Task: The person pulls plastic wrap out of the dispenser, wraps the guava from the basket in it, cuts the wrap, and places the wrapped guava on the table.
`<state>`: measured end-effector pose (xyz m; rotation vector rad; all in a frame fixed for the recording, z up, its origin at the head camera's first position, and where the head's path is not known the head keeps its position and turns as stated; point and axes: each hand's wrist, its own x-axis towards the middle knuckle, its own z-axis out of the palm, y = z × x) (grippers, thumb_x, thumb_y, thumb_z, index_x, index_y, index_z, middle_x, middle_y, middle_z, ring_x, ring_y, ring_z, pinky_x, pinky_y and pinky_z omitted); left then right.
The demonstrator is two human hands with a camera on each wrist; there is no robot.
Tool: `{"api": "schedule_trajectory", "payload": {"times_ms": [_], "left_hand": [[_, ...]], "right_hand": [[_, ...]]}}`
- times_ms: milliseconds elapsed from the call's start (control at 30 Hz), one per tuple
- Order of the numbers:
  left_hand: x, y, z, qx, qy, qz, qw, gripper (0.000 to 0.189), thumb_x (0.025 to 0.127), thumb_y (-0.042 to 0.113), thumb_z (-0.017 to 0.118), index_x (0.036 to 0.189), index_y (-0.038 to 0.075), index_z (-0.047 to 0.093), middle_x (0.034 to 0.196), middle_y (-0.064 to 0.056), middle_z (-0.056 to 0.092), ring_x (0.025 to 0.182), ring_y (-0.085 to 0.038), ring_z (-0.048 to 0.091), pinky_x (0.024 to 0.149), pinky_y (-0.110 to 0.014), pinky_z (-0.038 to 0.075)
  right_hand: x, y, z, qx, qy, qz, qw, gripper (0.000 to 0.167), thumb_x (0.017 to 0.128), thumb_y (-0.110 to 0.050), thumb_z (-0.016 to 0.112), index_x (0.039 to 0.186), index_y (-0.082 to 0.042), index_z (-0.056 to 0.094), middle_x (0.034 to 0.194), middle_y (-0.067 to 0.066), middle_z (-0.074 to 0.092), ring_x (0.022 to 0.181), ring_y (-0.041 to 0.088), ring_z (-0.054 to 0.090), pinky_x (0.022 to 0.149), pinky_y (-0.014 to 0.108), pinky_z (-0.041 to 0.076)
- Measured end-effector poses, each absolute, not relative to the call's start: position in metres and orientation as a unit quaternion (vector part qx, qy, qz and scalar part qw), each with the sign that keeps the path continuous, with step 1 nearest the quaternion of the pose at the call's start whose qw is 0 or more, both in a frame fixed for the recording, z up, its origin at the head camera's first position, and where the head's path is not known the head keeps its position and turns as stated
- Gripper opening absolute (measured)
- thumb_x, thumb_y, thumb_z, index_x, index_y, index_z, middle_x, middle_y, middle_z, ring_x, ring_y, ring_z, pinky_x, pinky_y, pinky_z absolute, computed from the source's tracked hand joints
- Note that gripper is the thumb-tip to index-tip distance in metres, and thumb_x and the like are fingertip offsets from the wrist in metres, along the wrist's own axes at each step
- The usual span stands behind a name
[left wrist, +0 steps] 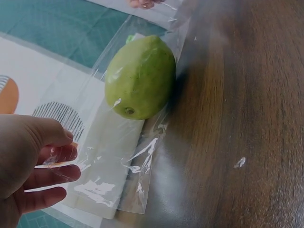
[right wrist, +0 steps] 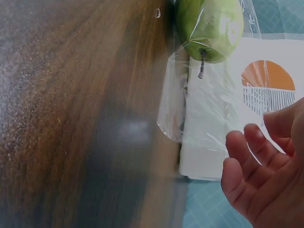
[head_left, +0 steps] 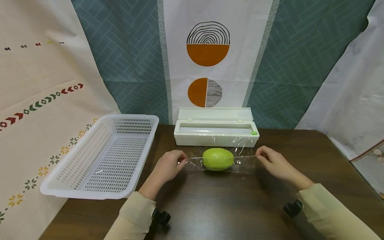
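Note:
On the table, a green oval fruit [head_left: 218, 159] lies under clear cling film [head_left: 247, 164]. A short stem shows at its right end in the right wrist view. My left hand [head_left: 170, 165] pinches the film's edge to the left of the fruit, thumb against forefinger. To the right, my right hand [head_left: 274, 161] pinches the same edge, which runs taut between both hands across the fruit. Just behind, a white cling film dispenser [head_left: 216, 140] stands with its lid raised and a roll inside; film reaches down over its front.
A white perforated plastic basket [head_left: 138, 173] stands at the left on the dark wooden table [head_left: 204, 206]. Behind the table hangs a patterned cloth [head_left: 135, 60]. A green slider [head_left: 254, 133] sits at the dispenser's right end.

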<state>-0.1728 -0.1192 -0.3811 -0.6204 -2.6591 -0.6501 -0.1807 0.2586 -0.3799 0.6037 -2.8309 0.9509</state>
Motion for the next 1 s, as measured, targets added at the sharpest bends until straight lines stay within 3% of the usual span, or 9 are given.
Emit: {"api": "schedule_trajectory", "payload": {"times_ms": [367, 500, 633, 800, 1000], "left_hand": [[-0.177, -0.118, -0.384, -0.206, -0.937, -0.223, 0.174, 0.004, 0.081, 0.010, 0.068, 0.078, 0.013, 0.067, 0.078, 0.000, 0.065, 0.071, -0.014, 0.061, 0.065, -0.032, 0.051], [-0.178, -0.117, -0.386, -0.203, -0.938, -0.221, 0.172, 0.004, 0.081, 0.010, 0.069, 0.078, 0.013, 0.067, 0.076, 0.000, 0.064, 0.069, -0.014, 0.060, 0.063, -0.031, 0.050], [-0.178, -0.117, -0.386, -0.205, -0.938, -0.222, 0.173, 0.004, 0.082, 0.011, 0.068, 0.078, 0.013, 0.067, 0.077, 0.000, 0.065, 0.070, -0.013, 0.061, 0.064, -0.031, 0.050], [-0.178, -0.117, -0.385, -0.201, -0.938, -0.227, 0.165, 0.004, 0.082, 0.011, 0.068, 0.079, 0.014, 0.067, 0.078, 0.000, 0.066, 0.070, -0.014, 0.061, 0.064, -0.032, 0.051], [-0.178, -0.116, -0.385, -0.193, -0.941, -0.234, 0.151, 0.004, 0.083, 0.012, 0.068, 0.079, 0.014, 0.067, 0.079, 0.000, 0.066, 0.071, -0.014, 0.061, 0.065, -0.032, 0.051]], "right_hand": [[-0.189, 0.254, -0.382, 0.175, -0.935, 0.302, 0.058, 0.006, 0.094, -0.007, 0.054, 0.098, -0.005, 0.058, 0.072, 0.001, 0.052, 0.061, 0.006, 0.045, 0.056, 0.024, 0.039], [-0.191, 0.252, -0.382, 0.165, -0.936, 0.300, 0.078, 0.014, 0.093, -0.004, 0.052, 0.104, -0.001, 0.062, 0.086, 0.010, 0.064, 0.072, 0.013, 0.055, 0.064, 0.029, 0.045], [-0.189, 0.245, -0.379, 0.170, -0.933, 0.297, 0.112, 0.021, 0.092, -0.003, 0.053, 0.110, 0.001, 0.062, 0.103, 0.015, 0.066, 0.088, 0.025, 0.061, 0.075, 0.040, 0.049], [-0.189, 0.228, -0.373, 0.205, -0.927, 0.300, 0.093, 0.034, 0.092, -0.019, 0.061, 0.120, -0.001, 0.059, 0.110, 0.014, 0.063, 0.096, 0.029, 0.060, 0.080, 0.047, 0.049], [-0.197, 0.202, -0.374, 0.262, -0.922, 0.284, 0.026, 0.061, 0.087, -0.040, 0.066, 0.134, -0.004, 0.050, 0.133, 0.015, 0.054, 0.123, 0.034, 0.051, 0.098, 0.052, 0.043]]}}
